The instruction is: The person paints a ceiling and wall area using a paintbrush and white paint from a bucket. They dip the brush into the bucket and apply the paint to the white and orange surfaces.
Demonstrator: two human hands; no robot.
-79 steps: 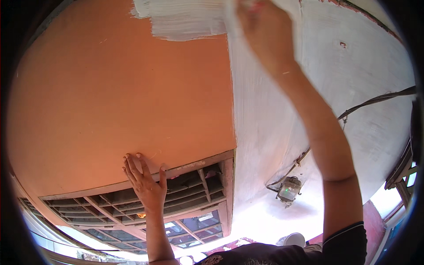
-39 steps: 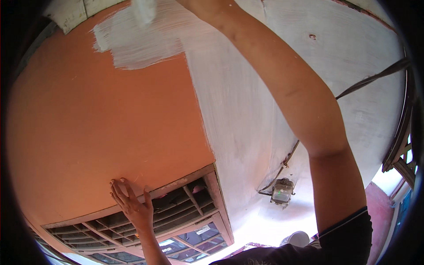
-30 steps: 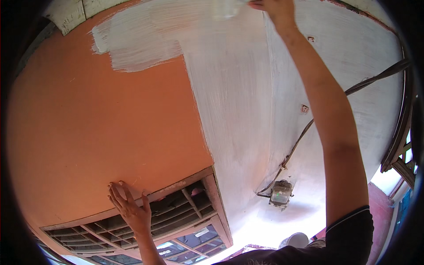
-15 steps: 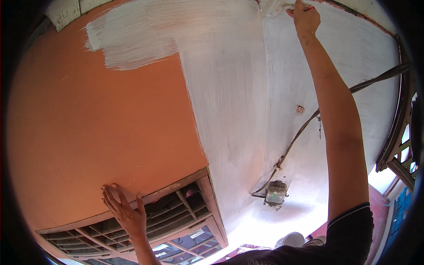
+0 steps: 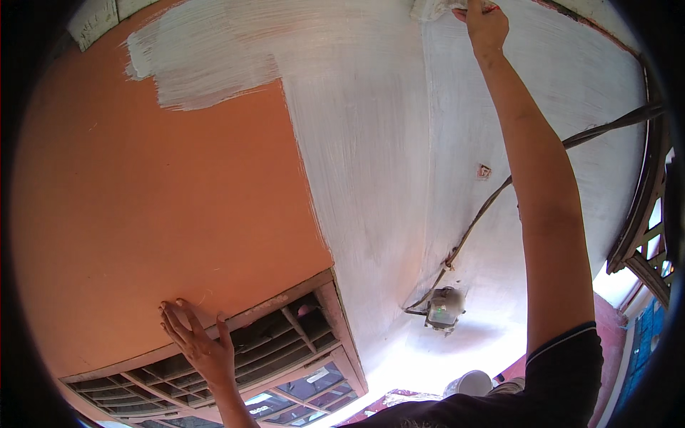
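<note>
A person's right hand (image 5: 489,30), its fingers curled closely around the handle, holds a paintbrush (image 5: 430,8) against the top edge of a wall coated in thin, streaky white. The pale bristles point left, near a faint line running down the white section, and a touch of red shows at the grip. The left hand (image 5: 202,348) is empty, fingers spread on the bare orange section (image 5: 171,192) just above its lower edge, the thumb by the upper bar of a wooden vent frame (image 5: 328,303). A ragged band of white paint (image 5: 207,60) covers the upper part of the orange, stopping short of the wall's top left corner, where a weathered board (image 5: 93,25) juts in.

Several fixtures interrupt the white surface. A dark twisted cable (image 5: 478,214) slants from the right edge, passes behind the right forearm and drops to a meter box (image 5: 444,308) low on the wall, right of the vent frame. A small chipped patch (image 5: 484,171) sits above the cable. The left forearm crosses in front of the slats, with glass panes (image 5: 310,389) below. A white bucket (image 5: 471,384) shows beside the dark-shirted shoulder; wooden lattice (image 5: 651,260) borders the right edge.
</note>
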